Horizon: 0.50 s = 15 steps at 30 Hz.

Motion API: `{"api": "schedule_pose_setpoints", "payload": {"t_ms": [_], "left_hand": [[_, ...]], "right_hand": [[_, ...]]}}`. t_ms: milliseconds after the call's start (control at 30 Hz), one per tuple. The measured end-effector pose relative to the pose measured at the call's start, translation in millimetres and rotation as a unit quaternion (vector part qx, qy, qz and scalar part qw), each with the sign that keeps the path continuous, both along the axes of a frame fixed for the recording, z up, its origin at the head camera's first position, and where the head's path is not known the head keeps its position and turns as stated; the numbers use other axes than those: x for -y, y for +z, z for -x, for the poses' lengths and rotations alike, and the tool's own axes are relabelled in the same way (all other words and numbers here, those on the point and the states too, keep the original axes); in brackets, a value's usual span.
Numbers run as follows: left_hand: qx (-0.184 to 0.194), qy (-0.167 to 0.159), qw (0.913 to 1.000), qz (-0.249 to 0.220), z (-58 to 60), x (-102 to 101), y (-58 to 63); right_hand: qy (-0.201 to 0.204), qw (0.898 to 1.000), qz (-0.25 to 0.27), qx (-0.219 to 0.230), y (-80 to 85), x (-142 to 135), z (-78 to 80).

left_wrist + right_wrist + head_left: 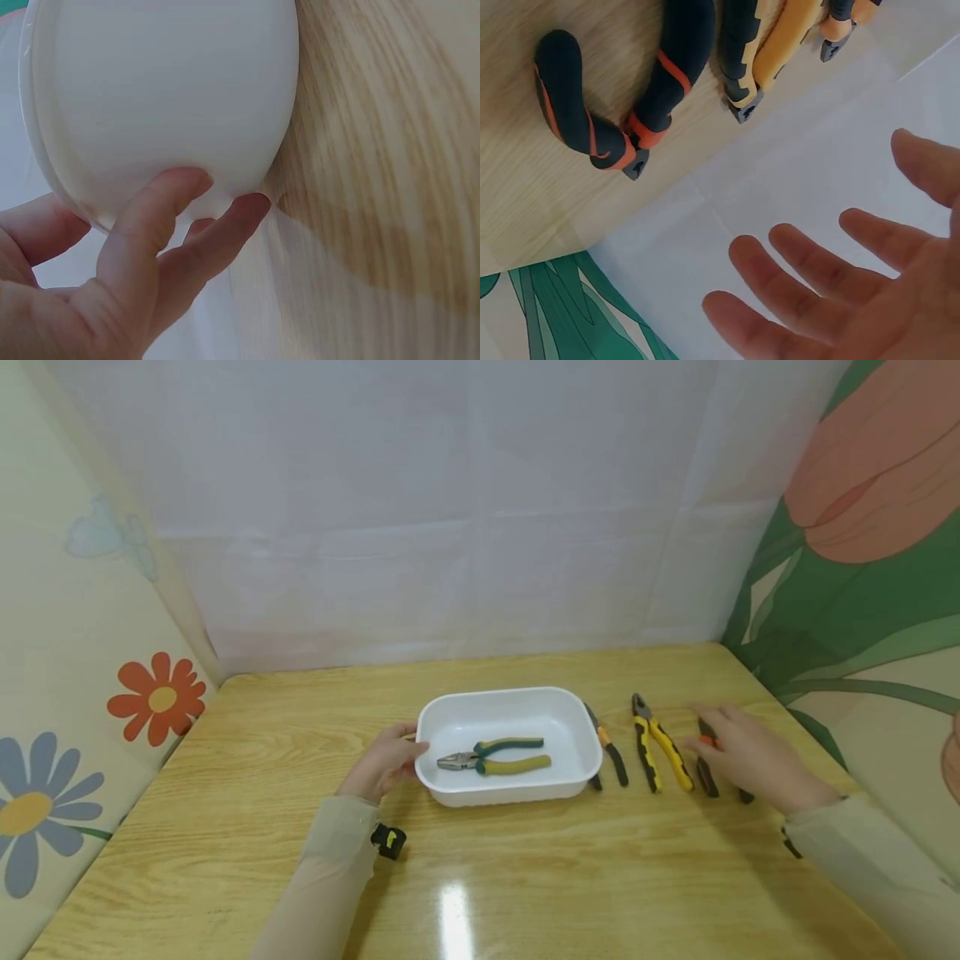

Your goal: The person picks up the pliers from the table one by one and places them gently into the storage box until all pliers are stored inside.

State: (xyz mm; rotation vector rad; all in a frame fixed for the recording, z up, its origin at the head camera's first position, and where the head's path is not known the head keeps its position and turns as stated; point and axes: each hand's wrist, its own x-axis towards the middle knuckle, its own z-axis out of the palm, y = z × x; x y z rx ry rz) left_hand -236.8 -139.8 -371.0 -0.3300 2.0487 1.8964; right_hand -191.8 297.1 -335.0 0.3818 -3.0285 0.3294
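Observation:
With my left hand point(382, 762) I grip the left end of a white plastic tray point(510, 794). The left wrist view shows the thumb over the rim and the fingertips against the outer wall point(172, 97). Inside the tray lie combination pliers point(513, 766) with green and yellow handles, jaws to the left. My right hand point(757, 760) hovers over black pliers point(705, 777) with orange-red trim, partly covering them in the head view. In the right wrist view, its fingers are spread with nothing held, apart from those pliers point(570, 97), whose handles are splayed.
Between tray and right hand lie pliers point(665, 743) with yellow and black handles. Another pair with black and orange handles point(617, 764) lies against the tray's right side, partly hidden. A white cloth point(465, 568) hangs behind the wooden table point(300, 735); flowered panels point(161, 697) flank it.

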Motion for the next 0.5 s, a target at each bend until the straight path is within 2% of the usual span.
{"api": "schedule_pose_setpoints", "payload": {"t_ms": [233, 500], "left_hand": [[0.005, 0.004, 1.0000, 0.004, 0.3, 0, 0.0], [0.002, 0.001, 1.0000, -0.007, -0.1, 0, -0.1]], "right_hand": [[-0.022, 1.000, -0.012, 0.016, -8.1, -8, 2.2], [-0.039, 0.999, 0.016, 0.035, -15.8, -17, 6.4]]}}
